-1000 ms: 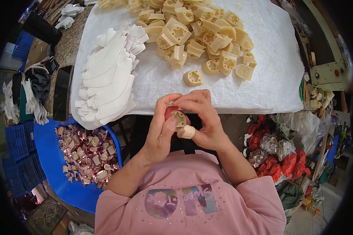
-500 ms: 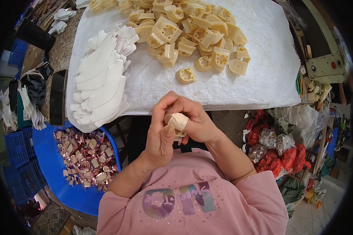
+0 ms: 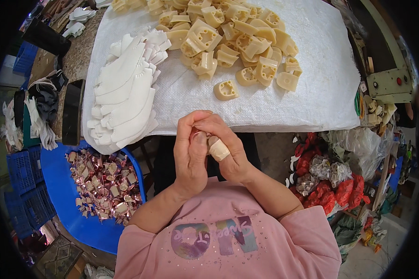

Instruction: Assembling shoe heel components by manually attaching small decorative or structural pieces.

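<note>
My left hand [image 3: 190, 160] and my right hand [image 3: 228, 151] are closed together in front of my chest, fingertips meeting at the top. Between them, mostly hidden by the fingers, is a small shiny pink piece [image 3: 194, 134]; its full shape cannot be made out. The right thumb has a pale tape wrap [image 3: 219, 149] around it. Just beyond my hands, on the white-covered table, stands a single beige plastic shoe heel [image 3: 226, 90]. Behind it lies a big heap of similar heels [image 3: 228, 56].
Left on the white woven sheet [image 3: 321, 69] is a fanned stack of white cut pieces [image 3: 125, 93]. A black phone [image 3: 73, 111] lies beside it. Below, a blue tub [image 3: 60, 195] contains many metallic pink-covered pieces [image 3: 109, 183]. Red and clear bags [image 3: 330, 186] are heaped at right.
My hands have shifted their grip: the taped right thumb now points down toward me, and shiny pink shows between the fingers. The view has moved slightly.
</note>
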`<action>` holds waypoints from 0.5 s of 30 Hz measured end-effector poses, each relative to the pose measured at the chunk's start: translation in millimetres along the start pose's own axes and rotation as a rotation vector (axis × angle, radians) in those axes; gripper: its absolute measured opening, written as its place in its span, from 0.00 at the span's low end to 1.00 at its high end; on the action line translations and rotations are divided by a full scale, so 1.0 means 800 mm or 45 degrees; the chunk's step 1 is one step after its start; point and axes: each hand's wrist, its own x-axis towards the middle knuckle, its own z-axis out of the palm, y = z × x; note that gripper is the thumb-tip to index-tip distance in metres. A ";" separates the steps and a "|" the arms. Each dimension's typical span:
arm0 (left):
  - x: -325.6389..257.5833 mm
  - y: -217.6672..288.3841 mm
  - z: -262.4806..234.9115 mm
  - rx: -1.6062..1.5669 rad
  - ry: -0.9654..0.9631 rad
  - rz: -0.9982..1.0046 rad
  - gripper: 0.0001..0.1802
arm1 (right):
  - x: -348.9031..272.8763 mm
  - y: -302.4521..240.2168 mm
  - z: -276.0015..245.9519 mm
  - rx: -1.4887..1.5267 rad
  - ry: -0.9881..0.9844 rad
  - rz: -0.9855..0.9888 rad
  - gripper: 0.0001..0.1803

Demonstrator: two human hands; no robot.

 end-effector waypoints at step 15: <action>0.019 0.007 -0.033 -0.431 -0.327 -0.300 0.54 | 0.016 -0.022 -0.025 0.051 0.147 0.275 0.21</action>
